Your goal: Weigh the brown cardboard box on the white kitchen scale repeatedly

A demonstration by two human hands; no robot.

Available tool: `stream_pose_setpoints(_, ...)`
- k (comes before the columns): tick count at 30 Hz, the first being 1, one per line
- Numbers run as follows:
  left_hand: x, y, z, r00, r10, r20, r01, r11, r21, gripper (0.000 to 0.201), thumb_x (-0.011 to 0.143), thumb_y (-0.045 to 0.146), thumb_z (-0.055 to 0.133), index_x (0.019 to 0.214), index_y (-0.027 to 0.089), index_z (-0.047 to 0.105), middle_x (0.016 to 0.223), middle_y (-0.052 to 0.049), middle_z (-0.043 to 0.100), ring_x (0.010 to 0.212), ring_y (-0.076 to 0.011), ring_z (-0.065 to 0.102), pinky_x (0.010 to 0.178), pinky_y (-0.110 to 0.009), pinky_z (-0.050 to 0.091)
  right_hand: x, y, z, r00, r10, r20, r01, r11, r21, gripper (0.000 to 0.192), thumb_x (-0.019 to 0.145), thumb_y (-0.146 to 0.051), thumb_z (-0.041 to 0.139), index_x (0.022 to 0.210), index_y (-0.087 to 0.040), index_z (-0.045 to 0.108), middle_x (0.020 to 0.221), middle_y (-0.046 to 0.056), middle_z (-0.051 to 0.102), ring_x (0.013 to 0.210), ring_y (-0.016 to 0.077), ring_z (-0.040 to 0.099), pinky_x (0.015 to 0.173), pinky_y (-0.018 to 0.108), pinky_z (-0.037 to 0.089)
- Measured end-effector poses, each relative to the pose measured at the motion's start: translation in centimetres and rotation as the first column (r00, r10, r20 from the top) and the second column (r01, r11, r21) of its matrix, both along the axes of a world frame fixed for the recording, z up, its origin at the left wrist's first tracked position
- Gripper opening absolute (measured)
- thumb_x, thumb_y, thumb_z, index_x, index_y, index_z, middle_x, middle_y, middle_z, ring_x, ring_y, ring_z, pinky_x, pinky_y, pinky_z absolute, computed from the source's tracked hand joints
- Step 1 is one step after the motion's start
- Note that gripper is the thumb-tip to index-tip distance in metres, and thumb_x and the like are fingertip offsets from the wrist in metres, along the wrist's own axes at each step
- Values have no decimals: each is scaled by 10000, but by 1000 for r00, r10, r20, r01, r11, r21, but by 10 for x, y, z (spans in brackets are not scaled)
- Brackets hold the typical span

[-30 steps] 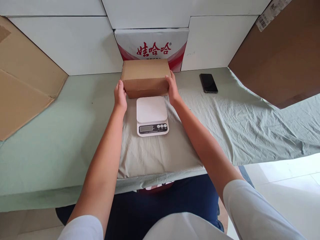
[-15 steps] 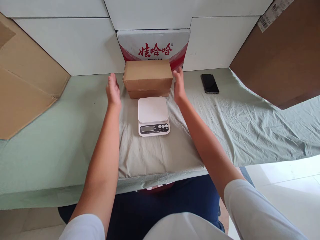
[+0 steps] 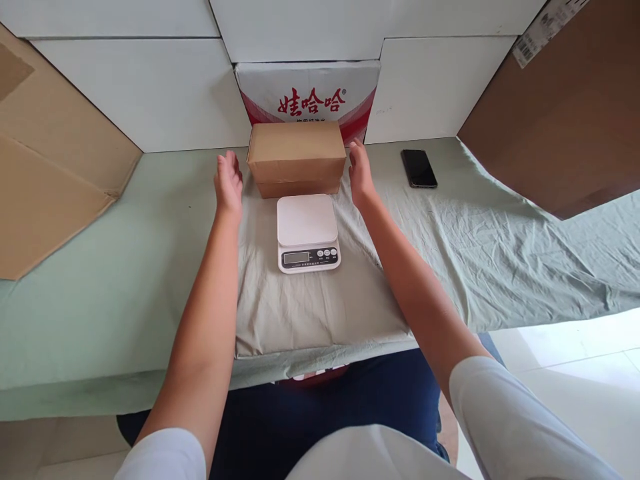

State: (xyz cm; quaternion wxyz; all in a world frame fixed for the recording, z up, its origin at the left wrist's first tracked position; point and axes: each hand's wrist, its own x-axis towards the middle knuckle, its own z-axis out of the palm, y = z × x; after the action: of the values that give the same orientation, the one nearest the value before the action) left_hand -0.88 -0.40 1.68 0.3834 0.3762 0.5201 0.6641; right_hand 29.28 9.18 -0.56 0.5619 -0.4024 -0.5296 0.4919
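A closed brown cardboard box (image 3: 297,153) sits at the back of the cloth-covered table. My left hand (image 3: 229,181) is just off its left side, upright with the fingers stretched out and holding nothing. On the other side my right hand (image 3: 359,172) is close to the box's right end, fingers extended, palm turned inward; whether it touches the box I cannot tell. Directly in front of the box lies a white kitchen scale (image 3: 307,230), with a bare platform, a small display that looks blank and several round buttons.
Behind the box stands a white and red carton (image 3: 310,77) with red lettering. A black phone (image 3: 419,168) lies to the right. Large cardboard panels flank the table at left (image 3: 60,167) and right (image 3: 555,120). Light green cloth (image 3: 120,287) covers the surface.
Almost nothing differs. My hands stay on both sides of the box, with only a very slight shift in the fingers and the view.
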Motion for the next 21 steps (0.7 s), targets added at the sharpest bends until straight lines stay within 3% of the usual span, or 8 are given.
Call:
stream_pose_setpoints(3, 0, 10, -11, 999, -39, -18, 39, 999, -16, 657, 1162, 658, 389, 1661, 280, 587, 1836, -24, 495, 1766, -218, 354, 1476, -512, 249, -12, -15, 4, 998, 54, -20, -55, 998, -35, 1044, 765, -934, 589, 1626, -361, 442, 1894, 0, 358, 1819, 268, 281, 1516, 534, 230)
stream_pose_setpoints(6, -3, 18, -25, 994, -92, -66, 94, 995, 26, 815, 996, 907, 504, 1550, 337, 685, 1812, 2, 527, 1741, -248, 408, 1452, -495, 322, -19, -27, 7, 991, 131, -32, -130, 991, 26, 996, 795, -908, 584, 1603, -339, 471, 1853, 13, 442, 1785, 273, 354, 1494, 514, 309)
stream_pose_setpoints(12, -5, 30, -41, 990, -136, -42, 141, 978, 155, 959, 724, 1065, 676, 1310, 316, 802, 1691, -61, 657, 1674, -336, 504, 1376, -564, 402, -22, -35, 11, 992, 115, 45, -117, 992, 41, 982, 797, -1006, 487, 1559, -390, 538, 1831, -49, 468, 1843, 244, 176, 1519, 519, 241)
stream_pose_setpoints(14, -1, 31, -42, 992, -127, -25, 129, 976, 176, 959, 709, 1067, 695, 1261, 290, 798, 1627, -102, 704, 1617, -345, 568, 1358, -545, 435, -23, -37, 13, 991, 118, 67, -120, 992, 32, 1008, 782, -1022, 470, 1575, -403, 522, 1836, -56, 458, 1848, 241, 151, 1524, 522, 224)
stream_pose_setpoints(17, 5, 29, -42, 996, -90, -21, 93, 979, 184, 1007, 732, 1068, 683, 1262, 215, 762, 1556, -168, 734, 1555, -342, 622, 1349, -510, 451, -23, -42, 17, 990, 128, 65, -130, 991, 29, 1058, 781, -1012, 459, 1633, -385, 458, 1849, -35, 436, 1828, 260, 221, 1514, 528, 251)
stream_pose_setpoints(21, 11, 25, -41, 995, -89, -42, 95, 979, 183, 966, 835, 1038, 621, 1314, 210, 751, 1562, -156, 731, 1572, -326, 607, 1328, -497, 469, -24, -47, 21, 990, 134, 49, -136, 990, 26, 1059, 800, -977, 481, 1665, -369, 419, 1852, -11, 446, 1789, 273, 336, 1492, 518, 317)
